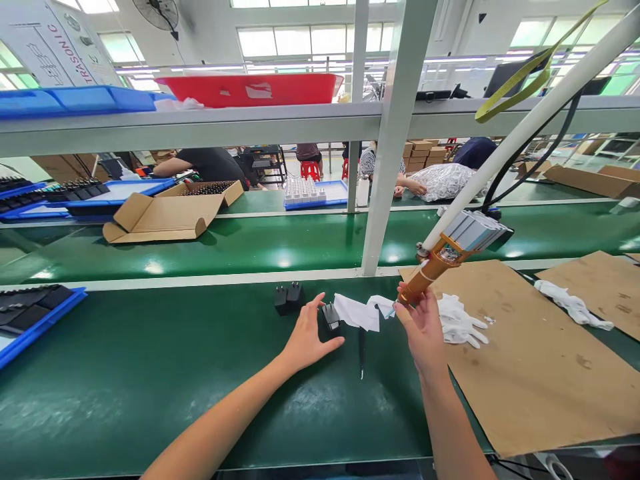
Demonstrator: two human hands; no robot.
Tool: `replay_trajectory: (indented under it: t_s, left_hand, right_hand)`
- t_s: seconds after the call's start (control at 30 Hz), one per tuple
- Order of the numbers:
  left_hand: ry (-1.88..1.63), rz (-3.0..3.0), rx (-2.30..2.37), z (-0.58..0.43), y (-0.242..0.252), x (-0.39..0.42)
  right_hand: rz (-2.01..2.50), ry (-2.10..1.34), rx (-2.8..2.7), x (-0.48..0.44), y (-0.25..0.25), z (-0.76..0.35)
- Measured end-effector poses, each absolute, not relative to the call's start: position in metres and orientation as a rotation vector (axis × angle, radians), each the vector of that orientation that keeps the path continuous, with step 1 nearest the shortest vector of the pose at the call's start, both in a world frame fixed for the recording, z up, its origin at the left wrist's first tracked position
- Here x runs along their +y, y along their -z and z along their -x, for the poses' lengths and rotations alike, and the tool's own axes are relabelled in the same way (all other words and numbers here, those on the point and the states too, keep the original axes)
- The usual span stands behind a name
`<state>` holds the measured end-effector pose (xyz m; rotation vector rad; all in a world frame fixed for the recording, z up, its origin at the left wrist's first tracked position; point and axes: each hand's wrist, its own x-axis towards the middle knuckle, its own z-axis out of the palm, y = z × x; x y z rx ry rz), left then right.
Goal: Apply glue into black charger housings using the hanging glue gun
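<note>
My left hand (307,340) has its thumb and fingers spread around a small black power adapter (331,317) with prongs; I cannot tell whether they touch it. Behind that hand stand two more black adapters (289,299). My right hand (425,327) has its fingers closed around the lower end of an orange cylindrical tool (425,277). A thin pale-blue tip (389,312) sticks out past those fingertips. Between the hands lie white paper pieces (357,312) and a slim black pen-like tool (362,353) with a light tip.
A white pole (530,120) slants down to the orange tool, bearing grey boxy pieces (477,230). White gloves (457,323) lie on cardboard (540,360) at right. At left is a blue tray (45,330) of black parts. A metal upright (387,167) rises behind the green bench (150,387).
</note>
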<state>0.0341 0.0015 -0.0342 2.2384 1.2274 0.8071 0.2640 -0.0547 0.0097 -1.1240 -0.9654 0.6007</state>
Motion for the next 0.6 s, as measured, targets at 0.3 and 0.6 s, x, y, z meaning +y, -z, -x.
replay_trajectory:
  t_s: [0.3,0.6]
  left_hand:
    - [-0.386,-2.088,0.699,-0.012,0.005,0.005]
    - [-0.655,-1.773,0.758,-0.026,0.025,-0.016]
  right_hand:
    - [0.95,-0.663,-0.887,-0.059,-0.017,-0.257]
    - [0.815,-0.748,-0.949,-0.064,-0.036,-0.229]
